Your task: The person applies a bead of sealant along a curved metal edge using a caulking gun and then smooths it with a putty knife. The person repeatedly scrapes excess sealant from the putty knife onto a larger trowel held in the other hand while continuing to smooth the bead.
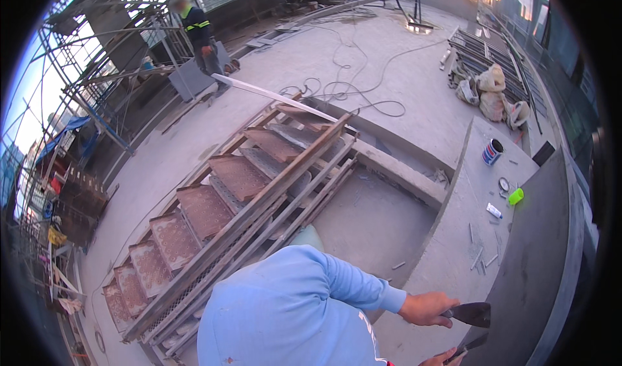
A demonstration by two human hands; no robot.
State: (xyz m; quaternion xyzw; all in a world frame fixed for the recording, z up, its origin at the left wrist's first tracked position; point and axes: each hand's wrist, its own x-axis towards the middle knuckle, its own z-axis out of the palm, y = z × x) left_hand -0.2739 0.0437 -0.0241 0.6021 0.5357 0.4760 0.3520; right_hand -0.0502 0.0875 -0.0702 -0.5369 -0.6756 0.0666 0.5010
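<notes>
My left hand, at the end of a light blue sleeve, is closed round the handle of a putty knife. The broad dark blade points right, over the dark grey slab. Lower down, my right hand is partly cut off by the bottom edge of the view. It grips a second scraper, whose blade lies just under the first one; its handle is mostly hidden. Whether the two blades touch I cannot tell.
On the concrete ledge stand an open can, a round lid, a bright green cup and a white tube, with loose sticks. Metal stairs lie left. Sacks, cables and a person are farther off.
</notes>
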